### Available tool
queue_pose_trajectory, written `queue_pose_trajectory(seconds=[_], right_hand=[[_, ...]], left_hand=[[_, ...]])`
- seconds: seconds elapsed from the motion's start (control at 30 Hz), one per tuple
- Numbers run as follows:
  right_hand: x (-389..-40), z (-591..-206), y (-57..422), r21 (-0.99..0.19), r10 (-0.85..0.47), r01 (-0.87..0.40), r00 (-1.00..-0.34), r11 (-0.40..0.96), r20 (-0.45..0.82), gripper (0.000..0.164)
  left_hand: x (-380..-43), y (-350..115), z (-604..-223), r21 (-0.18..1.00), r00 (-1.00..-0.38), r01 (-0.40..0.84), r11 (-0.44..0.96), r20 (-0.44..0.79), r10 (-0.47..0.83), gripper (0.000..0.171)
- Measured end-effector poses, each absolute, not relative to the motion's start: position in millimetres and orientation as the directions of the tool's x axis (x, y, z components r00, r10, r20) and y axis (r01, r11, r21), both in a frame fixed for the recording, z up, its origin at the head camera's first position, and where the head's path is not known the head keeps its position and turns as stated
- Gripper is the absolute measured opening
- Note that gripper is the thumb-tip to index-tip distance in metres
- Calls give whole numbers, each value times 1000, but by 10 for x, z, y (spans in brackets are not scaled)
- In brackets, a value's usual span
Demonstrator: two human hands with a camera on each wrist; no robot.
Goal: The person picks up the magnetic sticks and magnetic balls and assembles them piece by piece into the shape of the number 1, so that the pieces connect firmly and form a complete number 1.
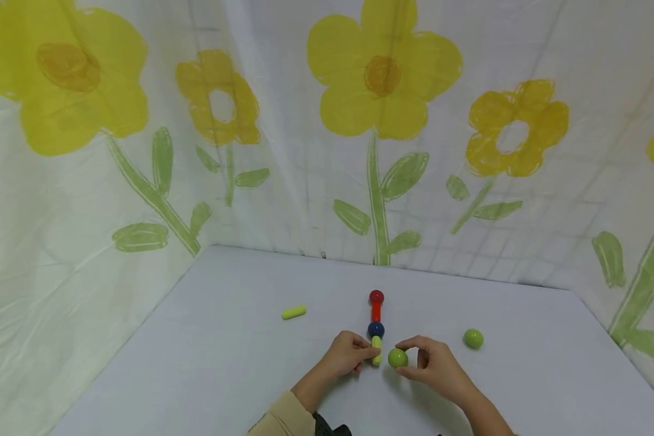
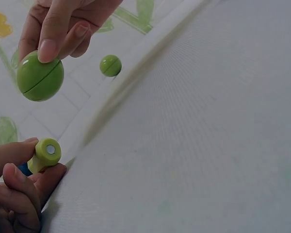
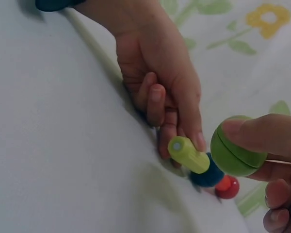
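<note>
My left hand (image 1: 344, 356) pinches a yellow-green rod (image 1: 376, 350) between thumb and fingers. That rod stands in line with a blue ball (image 1: 376, 329), a red rod (image 1: 376, 312) and a red ball (image 1: 376, 297), forming a straight chain. A round metal disc shows in the rod's near end in the left wrist view. Close to the right of that end, my right hand (image 1: 435, 367) holds a green ball (image 1: 398, 358) between thumb and fingertips, apart from the rod. A seam line runs round the ball (image 3: 238, 145) in the right wrist view.
A second yellow-green rod (image 1: 294, 312) lies on the white table (image 1: 240, 363) to the left of the chain. Another green ball (image 1: 473, 338) rests on the right side. Behind the table's far edge hangs a white curtain (image 1: 283, 200) printed with yellow flowers.
</note>
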State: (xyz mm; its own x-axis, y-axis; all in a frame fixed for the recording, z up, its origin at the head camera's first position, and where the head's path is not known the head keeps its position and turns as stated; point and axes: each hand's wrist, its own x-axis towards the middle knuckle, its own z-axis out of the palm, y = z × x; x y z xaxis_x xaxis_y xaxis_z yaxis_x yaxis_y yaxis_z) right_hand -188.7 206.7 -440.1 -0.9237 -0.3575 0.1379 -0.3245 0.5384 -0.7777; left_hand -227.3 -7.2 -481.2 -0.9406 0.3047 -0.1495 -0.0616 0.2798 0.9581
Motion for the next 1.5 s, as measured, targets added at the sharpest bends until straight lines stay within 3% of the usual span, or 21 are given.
queue_pose_trajectory(seconds=[0.7, 1.07, 1.5], right_hand=[[-1845, -4558, 1855, -803, -455, -375, -878, 463, 148, 35], [-1840, -4634, 1824, -751, -475, -475, -845, 458, 245, 35], [-1842, -4659, 1803, -749, -473, -436, -861, 500, 185, 35]], left_hand=[[-2267, -74, -4830, 952, -942, -47, 302, -143, 303, 18], [-2259, -80, -4812, 957, -939, -51, 286, -143, 312, 16], [-2268, -77, -4811, 959, -936, -41, 280, -135, 325, 16]])
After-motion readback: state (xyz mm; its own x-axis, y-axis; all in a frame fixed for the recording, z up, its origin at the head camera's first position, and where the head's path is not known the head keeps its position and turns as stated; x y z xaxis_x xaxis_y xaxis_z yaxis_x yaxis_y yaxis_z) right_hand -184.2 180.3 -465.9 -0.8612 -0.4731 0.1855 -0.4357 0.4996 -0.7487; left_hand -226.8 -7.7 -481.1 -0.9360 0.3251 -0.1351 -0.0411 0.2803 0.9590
